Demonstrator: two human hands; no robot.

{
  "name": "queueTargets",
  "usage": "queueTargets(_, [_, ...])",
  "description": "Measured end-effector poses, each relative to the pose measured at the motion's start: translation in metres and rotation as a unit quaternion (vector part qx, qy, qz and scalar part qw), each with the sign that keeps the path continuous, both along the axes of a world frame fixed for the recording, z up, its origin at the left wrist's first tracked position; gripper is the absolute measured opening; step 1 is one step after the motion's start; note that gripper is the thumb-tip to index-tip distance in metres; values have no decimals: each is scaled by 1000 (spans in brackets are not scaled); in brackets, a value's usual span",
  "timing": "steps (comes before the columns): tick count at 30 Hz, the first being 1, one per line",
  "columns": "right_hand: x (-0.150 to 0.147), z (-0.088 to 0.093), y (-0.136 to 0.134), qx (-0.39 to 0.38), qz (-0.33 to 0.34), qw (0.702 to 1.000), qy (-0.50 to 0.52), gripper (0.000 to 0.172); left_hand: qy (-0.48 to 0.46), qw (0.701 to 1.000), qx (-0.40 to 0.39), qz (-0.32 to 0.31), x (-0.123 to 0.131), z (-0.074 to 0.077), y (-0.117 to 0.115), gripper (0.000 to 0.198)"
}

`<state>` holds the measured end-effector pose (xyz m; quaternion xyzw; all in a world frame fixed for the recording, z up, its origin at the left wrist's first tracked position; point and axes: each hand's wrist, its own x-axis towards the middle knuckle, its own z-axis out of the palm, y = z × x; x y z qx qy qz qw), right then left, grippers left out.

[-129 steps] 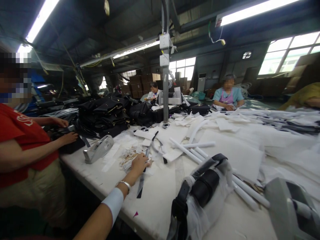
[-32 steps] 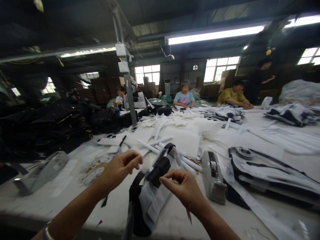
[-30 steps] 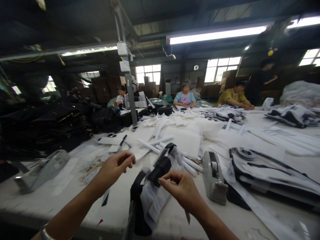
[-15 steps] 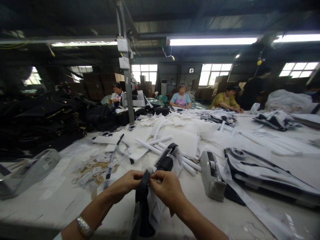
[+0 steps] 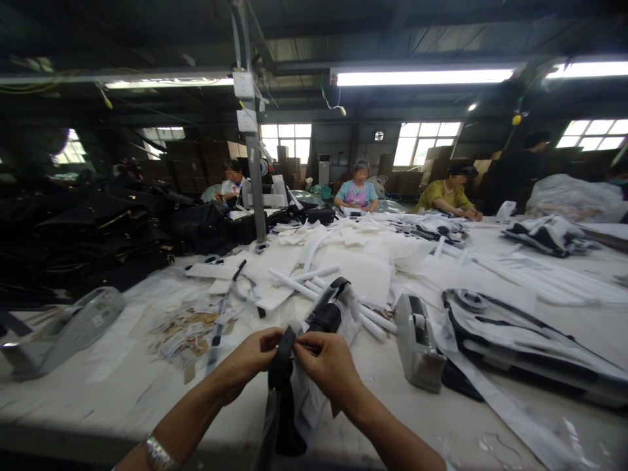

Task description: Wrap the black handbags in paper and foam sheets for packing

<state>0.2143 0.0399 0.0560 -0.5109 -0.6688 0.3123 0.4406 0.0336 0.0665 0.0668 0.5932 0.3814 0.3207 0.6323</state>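
Note:
A black bag (image 5: 324, 317), partly wrapped in white paper or film, lies in front of me at the table's near edge. Its black strap (image 5: 283, 356) rises between my hands. My left hand (image 5: 260, 353) pinches the strap from the left side, thumb and fingers pressed together. On the other side, my right hand (image 5: 326, 363) has its fingertips closed at the strap's edge. Whether a small piece sits between those fingertips is hidden. A grey tape dispenser (image 5: 419, 343) stands right of my right hand.
Small brown and white tags (image 5: 189, 330) are heaped at left, near another tape dispenser (image 5: 69, 333). White tubes (image 5: 314, 288) and sheets cover the middle. A partly wrapped black bag (image 5: 530, 340) lies right. Black bags (image 5: 103, 229) are piled left of a metal post (image 5: 255, 176). Several people sit opposite.
The whole view has shifted slightly. Both hands stay at the strap with almost the same grip; the fingers have moved only a little.

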Motion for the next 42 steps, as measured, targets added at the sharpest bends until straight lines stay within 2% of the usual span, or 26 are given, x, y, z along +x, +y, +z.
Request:
queueTargets(8, [-3, -7, 2, -38, 23, 994, 100, 23, -3, 998, -2, 56, 6, -12, 4, 40])
queueTargets(12, [-5, -9, 2, -56, 25, 990, 125, 26, 2, 997, -21, 73, 5, -13, 3, 41])
queueTargets(21, [-3, -8, -4, -29, 23, 995, 90, 27, -8, 993, -95, 74, 5, -19, 7, 41])
queueTargets(28, [3, -7, -6, -17, 48, 995, 85, 30, -89, 988, -97, 77, 0, -15, -1, 43])
queueTargets(33, [17, 0, -17, -63, 75, 994, 53, 38, -162, 969, -121, 145, -22, -13, -16, 31])
queueTargets(37, [25, 2, -25, -108, 124, 984, 73, 48, -253, 928, -146, 230, -33, -18, -31, 31])
queueTargets(39, [27, 4, -28, -111, 132, 983, 62, 57, -282, 916, -145, 246, -32, -19, -37, 33])
queueTargets(42, [31, 8, -30, -106, 123, 987, 3, 67, -289, 915, -124, 251, -28, -16, -43, 39])
